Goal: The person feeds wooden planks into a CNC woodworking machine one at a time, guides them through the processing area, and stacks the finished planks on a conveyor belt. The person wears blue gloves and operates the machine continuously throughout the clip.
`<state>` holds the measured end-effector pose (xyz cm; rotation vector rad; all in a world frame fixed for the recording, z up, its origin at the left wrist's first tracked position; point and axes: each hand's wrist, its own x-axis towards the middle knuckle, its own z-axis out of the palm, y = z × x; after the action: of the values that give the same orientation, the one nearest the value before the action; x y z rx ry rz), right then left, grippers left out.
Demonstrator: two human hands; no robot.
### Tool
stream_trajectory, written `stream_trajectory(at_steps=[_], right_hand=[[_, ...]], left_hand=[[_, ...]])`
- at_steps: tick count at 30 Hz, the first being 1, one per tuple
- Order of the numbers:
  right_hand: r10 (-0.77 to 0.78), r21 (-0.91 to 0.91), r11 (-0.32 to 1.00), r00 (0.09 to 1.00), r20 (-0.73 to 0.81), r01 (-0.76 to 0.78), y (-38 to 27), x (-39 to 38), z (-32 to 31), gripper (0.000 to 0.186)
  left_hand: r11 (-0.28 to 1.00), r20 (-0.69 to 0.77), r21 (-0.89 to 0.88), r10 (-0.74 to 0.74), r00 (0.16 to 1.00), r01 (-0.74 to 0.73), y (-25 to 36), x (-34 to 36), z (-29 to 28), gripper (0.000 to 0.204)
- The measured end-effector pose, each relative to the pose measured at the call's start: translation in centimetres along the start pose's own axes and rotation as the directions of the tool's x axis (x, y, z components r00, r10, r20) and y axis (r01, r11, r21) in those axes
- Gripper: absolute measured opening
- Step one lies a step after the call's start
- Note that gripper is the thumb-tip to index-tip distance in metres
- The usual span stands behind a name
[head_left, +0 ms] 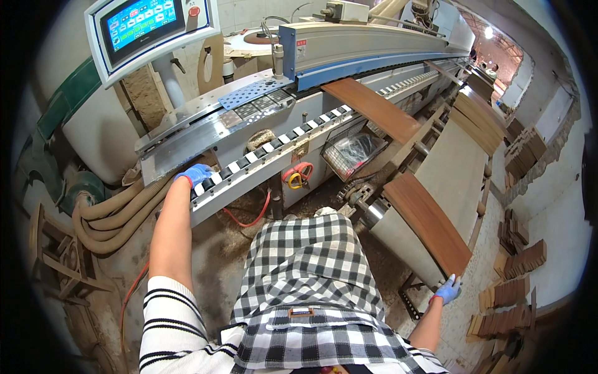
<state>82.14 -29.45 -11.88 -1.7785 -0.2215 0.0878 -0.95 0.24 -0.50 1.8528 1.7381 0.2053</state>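
Gloved in blue, my left hand (pixel 196 176) rests with bent fingers on the near end of the white-and-black roller rail (pixel 277 143) along the edge-banding machine (pixel 364 53). My right hand (pixel 447 290), also blue-gloved, is at the lower end of a brown board (pixel 427 221) lying on the grey conveyor belt (pixel 458 181), its fingers apart and apparently touching the edge. A second brown board (pixel 372 109) lies across the machine's bed and roller rail, farther forward.
A touchscreen panel (pixel 143 28) stands upper left, above coiled hoses (pixel 109 221). Red-and-yellow scissors (pixel 297 176) hang below the rail near a wire basket (pixel 352 153). Stacked boards (pixel 523 262) line the right wall. A co-worker (pixel 492 71) is at the far end.
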Motion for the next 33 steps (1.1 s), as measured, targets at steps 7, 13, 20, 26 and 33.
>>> stream_trajectory(at_steps=[7,13,20,26,33], right_hand=[[0.144,0.488,0.835,0.957,0.253,-0.255,-0.1,-6.4,0.7,0.012],[0.444,0.253,0.451,0.461,0.768,-0.856,-2.6,-11.8,-1.0,0.023],[0.195,0.440,0.625,0.675,0.712,-0.645,-7.3,-13.1,1.1,0.032],[0.082,0.381,0.645,0.555,0.828,-0.663,-10.6,-15.4,-0.4,0.035],[0.018,0.229,0.665,0.322,0.946,-0.711,-16.9,-21.6,5.4,0.040]], left_hand=[[0.997,-0.043,0.039,0.069,0.997,-0.068,-0.3,-0.7,0.1,0.030],[0.999,-0.012,0.037,-0.019,1.000,0.019,2.5,-1.7,-0.4,0.037],[0.993,0.016,0.058,-0.106,0.994,0.105,3.4,-1.7,-0.3,0.042],[0.999,-0.015,-0.017,-0.046,0.999,0.045,2.5,-1.8,-0.3,0.036],[0.991,0.019,-0.002,-0.135,0.991,0.135,4.7,-2.4,-0.6,0.037]])
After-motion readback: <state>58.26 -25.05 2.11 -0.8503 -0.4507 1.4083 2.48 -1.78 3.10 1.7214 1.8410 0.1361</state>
